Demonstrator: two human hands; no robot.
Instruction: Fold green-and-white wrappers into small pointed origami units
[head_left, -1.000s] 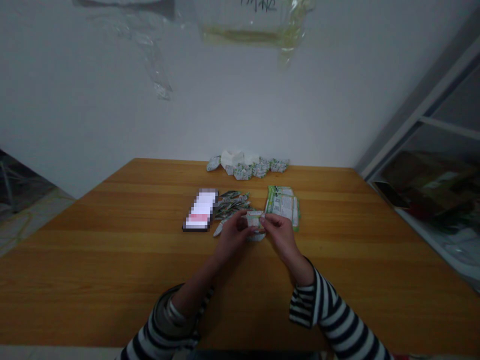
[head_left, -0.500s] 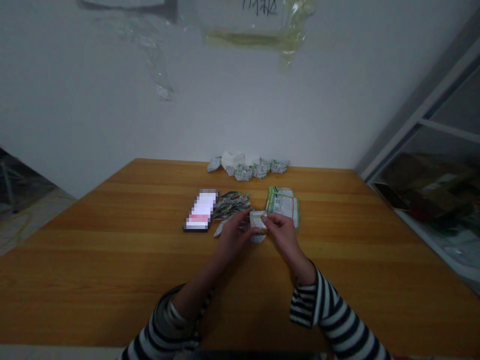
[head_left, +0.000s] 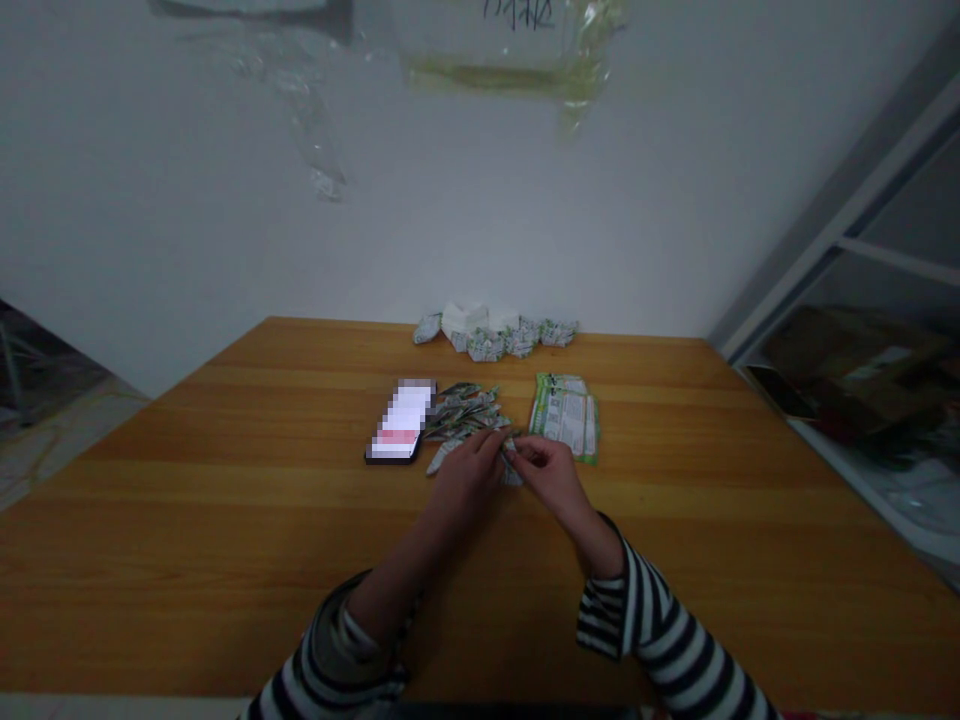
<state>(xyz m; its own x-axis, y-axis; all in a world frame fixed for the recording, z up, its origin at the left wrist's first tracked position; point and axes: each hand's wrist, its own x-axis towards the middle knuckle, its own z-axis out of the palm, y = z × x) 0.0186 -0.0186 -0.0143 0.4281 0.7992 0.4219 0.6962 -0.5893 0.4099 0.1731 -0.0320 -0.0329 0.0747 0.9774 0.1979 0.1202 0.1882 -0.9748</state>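
My left hand [head_left: 471,472] and my right hand [head_left: 553,475] meet over the middle of the table. Between their fingertips they pinch a small piece of folded printed paper [head_left: 511,447], mostly hidden by the fingers. Just below it another bit of printed paper [head_left: 513,478] shows; whether it is part of the same piece I cannot tell. Beyond my left hand lies a loose pile of narrow folded papers [head_left: 466,408]. A stack of flat green-and-white printed sheets [head_left: 568,418] sits past my right hand.
A phone [head_left: 403,420] with a lit, blurred screen lies left of the pile. Along the wall, several folded printed paper pieces [head_left: 487,346] and white tissue-like paper [head_left: 463,318] stand at the back edge of the wooden table [head_left: 675,480]. A shelf [head_left: 847,245] is at the right.
The paper was held flat and facing up; now it is turned more edge-on and narrower between the fingers. My right hand has shifted slightly left, and the left fingers now cover more of the paper.
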